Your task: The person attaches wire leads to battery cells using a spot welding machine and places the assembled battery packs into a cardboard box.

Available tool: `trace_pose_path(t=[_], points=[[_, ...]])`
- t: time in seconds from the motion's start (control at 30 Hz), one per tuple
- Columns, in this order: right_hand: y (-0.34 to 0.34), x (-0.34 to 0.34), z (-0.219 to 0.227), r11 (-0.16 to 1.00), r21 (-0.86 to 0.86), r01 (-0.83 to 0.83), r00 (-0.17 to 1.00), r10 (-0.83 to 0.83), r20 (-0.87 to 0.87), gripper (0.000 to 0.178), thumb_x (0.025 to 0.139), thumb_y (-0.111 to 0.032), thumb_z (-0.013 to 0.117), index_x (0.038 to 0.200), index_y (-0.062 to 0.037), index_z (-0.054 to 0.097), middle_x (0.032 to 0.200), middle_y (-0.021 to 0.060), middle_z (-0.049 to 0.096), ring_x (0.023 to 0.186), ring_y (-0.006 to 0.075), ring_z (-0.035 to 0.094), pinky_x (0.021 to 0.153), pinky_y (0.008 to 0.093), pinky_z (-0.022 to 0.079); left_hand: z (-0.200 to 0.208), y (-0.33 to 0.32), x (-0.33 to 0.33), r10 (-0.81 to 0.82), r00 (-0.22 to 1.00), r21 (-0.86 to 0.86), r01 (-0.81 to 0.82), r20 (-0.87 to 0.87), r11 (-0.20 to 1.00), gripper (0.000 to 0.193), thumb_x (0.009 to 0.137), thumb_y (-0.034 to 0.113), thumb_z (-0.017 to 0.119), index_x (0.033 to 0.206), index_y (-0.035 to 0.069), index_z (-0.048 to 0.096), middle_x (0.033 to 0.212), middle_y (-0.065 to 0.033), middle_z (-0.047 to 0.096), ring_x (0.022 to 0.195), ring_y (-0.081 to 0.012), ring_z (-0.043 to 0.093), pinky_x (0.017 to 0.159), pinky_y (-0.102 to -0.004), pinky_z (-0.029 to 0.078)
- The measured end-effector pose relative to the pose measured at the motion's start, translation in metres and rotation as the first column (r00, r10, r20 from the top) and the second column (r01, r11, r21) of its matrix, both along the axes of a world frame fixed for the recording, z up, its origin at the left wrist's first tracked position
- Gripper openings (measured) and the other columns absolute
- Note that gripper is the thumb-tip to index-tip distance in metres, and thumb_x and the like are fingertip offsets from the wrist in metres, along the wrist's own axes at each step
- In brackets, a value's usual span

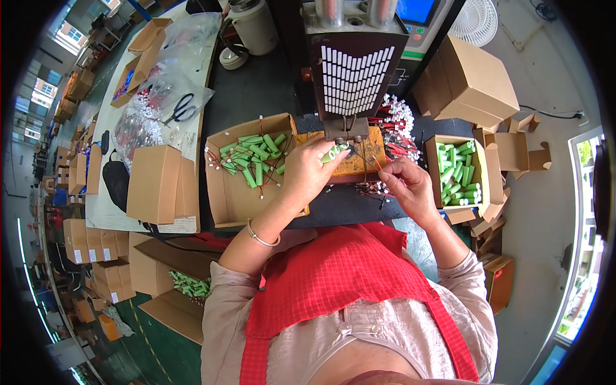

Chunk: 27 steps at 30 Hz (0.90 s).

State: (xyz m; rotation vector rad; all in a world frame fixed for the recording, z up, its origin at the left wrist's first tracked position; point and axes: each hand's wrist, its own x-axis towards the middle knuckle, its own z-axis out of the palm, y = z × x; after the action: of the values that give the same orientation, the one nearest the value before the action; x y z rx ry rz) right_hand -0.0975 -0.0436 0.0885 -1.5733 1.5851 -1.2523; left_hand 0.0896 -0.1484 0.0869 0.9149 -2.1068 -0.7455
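Observation:
My left hand point(304, 172) is closed around a green battery cell point(329, 156), with its end under the head of a bench machine point(346, 128). A worn orange block point(373, 149) sits below that head. Just right of it, my right hand point(414, 191) pinches a thin wire lead point(377, 162) reaching toward the cell. Beside my left hand stands a cardboard box point(240, 204) of green cells with wires attached. Behind my right hand lies a heap of red and black leads point(399, 122) with white connectors.
A cardboard tray point(484, 173) of green cells stands on the right, below a large carton point(475, 80). Scissors point(181, 109) and plastic bags point(138, 125) lie on the white table at left. A metal jug point(255, 29) stands farther back, a white fan point(475, 22) at back right.

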Motion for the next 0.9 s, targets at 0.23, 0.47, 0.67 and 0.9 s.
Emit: trace_pose_path(t=[0.23,0.47,0.67,0.9], points=[[-0.004,-0.001,0.002,0.999,-0.037,0.025,0.999,-0.026,-0.042,0.007,0.078,-0.005,0.065,0.078,0.0000,0.060,0.070,0.0055,0.057,0.065,0.0146,0.053,0.061,0.0270,0.043,-0.003,-0.001,0.001,0.064,0.998,-0.136,-0.061,0.020,0.989,0.020,0.077,0.020,0.067,0.089,0.004,0.064,0.073,-0.0113,0.063,0.064,-0.0238,0.062,0.060,-0.0303,0.048],[-0.008,0.001,0.009,1.000,0.021,-0.015,0.997,0.013,0.075,0.009,0.081,-0.009,0.063,0.080,0.0004,0.062,0.070,0.0047,0.057,0.065,0.0120,0.054,0.059,0.0262,0.044,0.017,0.002,0.027,0.075,0.882,0.811,0.392,-0.466,0.434,0.028,0.076,0.006,0.070,0.102,0.002,0.061,0.084,-0.0025,0.061,0.070,-0.0057,0.058,0.059,-0.0165,0.045],[-0.022,0.007,0.016,0.992,0.033,-0.122,0.992,0.122,0.027,0.011,0.081,-0.010,0.063,0.082,0.0012,0.063,0.070,0.0050,0.057,0.062,0.0099,0.054,0.055,0.0244,0.043,0.009,0.006,0.017,0.048,0.938,0.628,0.191,-0.343,0.754,0.023,0.078,0.008,0.068,0.099,0.001,0.060,0.075,0.0027,0.059,0.066,-0.0035,0.056,0.054,-0.0175,0.043],[-0.036,0.009,0.015,0.976,0.114,-0.186,0.982,0.186,0.007,0.013,0.082,-0.011,0.062,0.081,0.0016,0.062,0.072,0.0042,0.056,0.062,0.0089,0.053,0.054,0.0236,0.043,0.001,-0.001,0.008,-0.021,0.985,0.167,0.051,-0.173,0.985,0.019,0.075,0.009,0.068,0.091,-0.001,0.062,0.077,-0.0116,0.063,0.065,-0.0177,0.061,0.060,-0.0279,0.047]])
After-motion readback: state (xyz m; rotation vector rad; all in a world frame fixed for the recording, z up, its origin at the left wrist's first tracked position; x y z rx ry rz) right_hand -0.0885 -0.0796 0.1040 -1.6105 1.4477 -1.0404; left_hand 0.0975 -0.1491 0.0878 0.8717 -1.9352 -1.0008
